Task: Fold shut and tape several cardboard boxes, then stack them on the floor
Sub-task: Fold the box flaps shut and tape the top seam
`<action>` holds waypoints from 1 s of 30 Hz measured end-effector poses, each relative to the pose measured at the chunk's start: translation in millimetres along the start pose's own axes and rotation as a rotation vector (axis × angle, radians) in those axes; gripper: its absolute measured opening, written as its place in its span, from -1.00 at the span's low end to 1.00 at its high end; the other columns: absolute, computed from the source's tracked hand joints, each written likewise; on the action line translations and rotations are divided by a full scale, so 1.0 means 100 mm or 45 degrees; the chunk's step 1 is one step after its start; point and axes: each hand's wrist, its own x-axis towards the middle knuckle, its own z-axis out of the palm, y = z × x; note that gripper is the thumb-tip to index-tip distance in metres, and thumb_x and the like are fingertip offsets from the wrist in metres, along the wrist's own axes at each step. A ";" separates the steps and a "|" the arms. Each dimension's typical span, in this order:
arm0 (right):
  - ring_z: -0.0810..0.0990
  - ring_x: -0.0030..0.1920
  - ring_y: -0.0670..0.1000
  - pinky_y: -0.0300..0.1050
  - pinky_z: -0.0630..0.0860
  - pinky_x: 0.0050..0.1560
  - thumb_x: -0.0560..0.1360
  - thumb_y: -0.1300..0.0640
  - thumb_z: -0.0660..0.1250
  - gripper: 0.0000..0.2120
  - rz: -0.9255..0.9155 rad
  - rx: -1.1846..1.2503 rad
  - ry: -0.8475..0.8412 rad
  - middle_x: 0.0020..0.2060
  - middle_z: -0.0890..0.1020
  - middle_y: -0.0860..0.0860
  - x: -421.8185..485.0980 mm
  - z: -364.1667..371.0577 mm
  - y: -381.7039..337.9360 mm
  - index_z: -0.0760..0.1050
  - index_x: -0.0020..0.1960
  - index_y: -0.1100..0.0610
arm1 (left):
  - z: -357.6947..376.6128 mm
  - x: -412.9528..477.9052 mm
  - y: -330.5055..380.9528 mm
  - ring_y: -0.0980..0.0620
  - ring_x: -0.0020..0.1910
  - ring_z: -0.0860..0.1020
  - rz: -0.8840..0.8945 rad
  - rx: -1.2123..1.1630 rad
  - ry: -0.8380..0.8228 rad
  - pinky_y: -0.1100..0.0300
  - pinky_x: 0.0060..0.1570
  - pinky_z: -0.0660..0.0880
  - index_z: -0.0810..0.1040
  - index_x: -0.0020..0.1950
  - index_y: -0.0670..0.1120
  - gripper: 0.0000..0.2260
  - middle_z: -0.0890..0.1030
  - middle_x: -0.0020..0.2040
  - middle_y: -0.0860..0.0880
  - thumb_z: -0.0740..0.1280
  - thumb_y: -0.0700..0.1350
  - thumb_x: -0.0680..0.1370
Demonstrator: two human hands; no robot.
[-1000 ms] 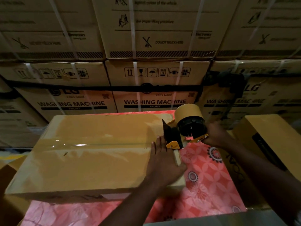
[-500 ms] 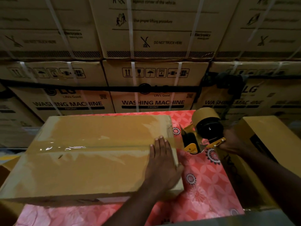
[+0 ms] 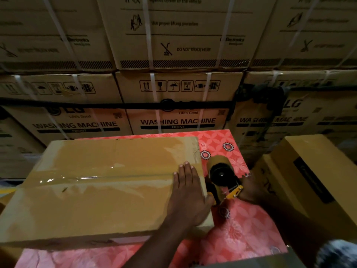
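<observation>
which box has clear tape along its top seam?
The plain box on the red floral tablecloth, under the left hand. The printed washing machine cartons behind carry white straps instead.

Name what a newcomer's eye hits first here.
A taped cardboard box fills the centre on a red floral tablecloth, the left hand flat on its right end. Beside it the right hand grips a tape dispenser. LG washing machine cartons wall the background.
</observation>
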 end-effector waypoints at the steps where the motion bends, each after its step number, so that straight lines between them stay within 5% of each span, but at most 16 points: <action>1: 0.59 -0.06 -0.05 -0.38 0.42 -0.02 0.21 -0.10 0.57 -0.54 0.127 0.158 0.030 0.03 0.68 0.11 0.04 0.21 -0.04 0.55 0.07 -0.07 | -0.01 0.00 0.00 -0.23 0.62 -0.18 -0.001 0.001 0.013 -0.12 0.55 -0.26 -0.03 0.63 -0.27 -0.16 -0.13 0.63 -0.28 0.02 0.29 0.55; 3: 0.58 0.16 0.24 -0.01 0.46 0.28 0.48 0.10 0.29 -0.59 0.326 0.674 0.400 0.17 0.58 0.40 0.35 0.75 0.38 0.54 0.23 0.31 | -0.03 0.01 0.00 -0.22 0.62 -0.21 0.000 -0.003 0.009 -0.09 0.56 -0.30 -0.07 0.64 -0.26 -0.16 -0.17 0.63 -0.27 0.02 0.29 0.57; 4: 0.60 0.14 0.32 0.13 0.46 0.27 0.53 0.24 0.14 -0.63 0.696 0.877 0.625 0.09 0.59 0.46 0.54 0.94 0.45 0.55 0.15 0.46 | -0.03 0.01 0.00 -0.20 0.62 -0.24 0.000 -0.007 -0.011 -0.09 0.56 -0.31 -0.11 0.64 -0.25 -0.16 -0.21 0.63 -0.25 0.01 0.29 0.57; 5: 0.66 -0.04 0.32 0.14 0.51 0.10 0.52 0.30 0.14 -0.68 0.889 0.994 0.539 -0.14 0.66 0.40 0.57 1.17 0.42 0.63 -0.06 0.46 | -0.04 0.01 0.00 -0.19 0.61 -0.27 -0.001 -0.009 -0.030 -0.09 0.56 -0.30 -0.14 0.64 -0.24 -0.16 -0.23 0.63 -0.24 0.00 0.30 0.57; 7: 0.58 -0.40 0.19 -0.01 0.45 -0.23 0.54 0.32 0.33 -0.63 0.584 1.151 0.057 -0.54 0.57 0.20 0.21 1.50 0.45 0.58 -0.44 0.30 | -0.05 0.01 -0.01 -0.18 0.61 -0.28 -0.005 -0.019 -0.038 -0.10 0.57 -0.27 -0.16 0.64 -0.23 -0.14 -0.25 0.63 -0.23 0.00 0.31 0.56; 8: 0.53 -0.45 0.13 -0.05 0.41 -0.29 0.51 0.26 0.44 -0.64 0.407 1.162 -0.082 -0.56 0.54 0.16 0.05 1.50 0.44 0.55 -0.46 0.26 | -0.05 0.00 -0.01 -0.17 0.61 -0.28 -0.007 -0.029 -0.041 -0.09 0.57 -0.27 -0.17 0.64 -0.23 -0.14 -0.25 0.63 -0.23 0.01 0.31 0.56; 10: 0.55 -0.42 0.11 -0.04 0.42 -0.24 0.46 0.08 0.53 -0.71 0.587 1.048 -0.121 -0.45 0.59 0.20 -0.10 1.50 0.29 0.61 -0.29 0.28 | -0.07 0.00 0.00 -0.16 0.61 -0.29 -0.011 -0.038 -0.062 -0.07 0.56 -0.30 -0.18 0.64 -0.22 -0.14 -0.26 0.63 -0.22 0.02 0.31 0.56; 12: 0.62 -0.30 0.11 -0.04 0.51 -0.17 0.37 -0.21 0.56 -0.47 0.453 1.092 -0.174 -0.28 0.66 0.17 -0.02 1.62 0.40 0.66 -0.03 0.27 | -0.07 0.01 0.00 -0.15 0.62 -0.28 -0.015 -0.031 -0.059 -0.05 0.55 -0.33 -0.16 0.64 -0.22 -0.16 -0.24 0.64 -0.21 0.02 0.30 0.58; 13: 0.64 -0.25 0.07 -0.06 0.56 -0.15 0.29 -0.40 0.52 -0.31 0.410 0.956 -0.196 -0.19 0.68 0.13 -0.15 1.47 0.26 0.64 0.04 0.21 | -0.07 0.02 -0.01 -0.15 0.62 -0.26 -0.021 -0.028 -0.055 -0.05 0.55 -0.33 -0.14 0.65 -0.22 -0.18 -0.22 0.64 -0.21 0.00 0.30 0.60; 15: 0.60 -0.24 -0.05 -0.22 0.53 -0.21 0.43 -0.49 0.28 -0.38 0.244 0.517 -0.233 -0.10 0.63 0.04 -0.29 1.09 0.01 0.52 0.03 0.08 | -0.07 0.03 -0.02 -0.14 0.63 -0.23 -0.026 -0.016 -0.041 -0.09 0.55 -0.33 -0.08 0.65 -0.22 -0.22 -0.16 0.65 -0.20 -0.05 0.30 0.62; 18: 0.59 -0.16 0.02 -0.13 0.42 -0.22 0.45 -0.59 -0.03 -0.34 -0.072 0.247 0.246 -0.20 0.57 -0.04 -0.65 0.37 -0.58 0.46 -0.14 -0.02 | -0.06 0.03 -0.01 -0.10 0.64 -0.18 0.068 0.005 -0.040 -0.14 0.55 -0.32 -0.01 0.65 -0.18 -0.28 -0.08 0.66 -0.17 -0.09 0.24 0.62; 20: 0.62 -0.11 -0.16 -0.17 0.47 -0.07 0.61 -0.33 0.14 -0.57 -0.317 0.704 0.572 -0.16 0.63 -0.08 -0.71 0.19 -0.98 0.55 -0.04 -0.01 | -0.05 0.04 0.00 -0.08 0.64 -0.10 0.143 -0.025 -0.051 -0.13 0.58 -0.22 0.03 0.65 -0.18 -0.31 0.00 0.66 -0.15 -0.12 0.16 0.59; 22: 0.54 0.07 -0.39 -0.42 0.40 0.09 0.70 0.03 0.21 -0.81 -0.498 1.008 0.567 0.08 0.61 -0.15 -0.70 0.14 -1.36 0.50 0.25 0.03 | -0.08 0.04 -0.04 -0.06 0.64 -0.06 0.170 -0.075 -0.057 -0.10 0.59 -0.18 0.03 0.66 -0.15 -0.32 0.05 0.66 -0.13 -0.12 0.12 0.57; 25: 0.29 0.53 -0.08 -0.20 0.24 0.46 0.69 -0.17 0.14 -0.40 -0.499 1.030 0.379 0.54 0.33 0.00 -0.55 0.32 -1.66 0.13 0.61 0.10 | -0.13 -0.01 -0.16 -0.01 0.64 -0.05 0.220 -0.028 -0.087 -0.08 0.57 -0.20 -0.02 0.67 -0.07 -0.28 0.07 0.66 -0.05 -0.11 0.14 0.52; 27: 0.17 0.59 0.01 -0.11 0.17 0.53 0.67 -0.23 0.12 -0.27 -0.360 1.149 0.337 0.60 0.18 0.00 -0.44 0.47 -1.62 -0.06 0.67 0.08 | -0.16 -0.04 -0.28 0.05 0.64 -0.06 0.192 0.034 -0.092 -0.06 0.57 -0.20 -0.03 0.67 -0.02 -0.27 0.02 0.67 0.03 -0.24 0.19 0.51; 30: 0.48 0.41 0.08 0.08 0.38 0.44 0.52 -0.47 0.09 -0.21 -0.286 1.096 0.249 0.41 0.52 0.05 -0.46 0.42 -1.49 0.39 0.51 0.06 | -0.18 -0.12 -0.52 0.08 0.63 -0.07 0.124 0.032 -0.082 -0.03 0.57 -0.17 -0.03 0.67 0.03 -0.29 -0.03 0.67 0.10 -0.25 0.28 0.55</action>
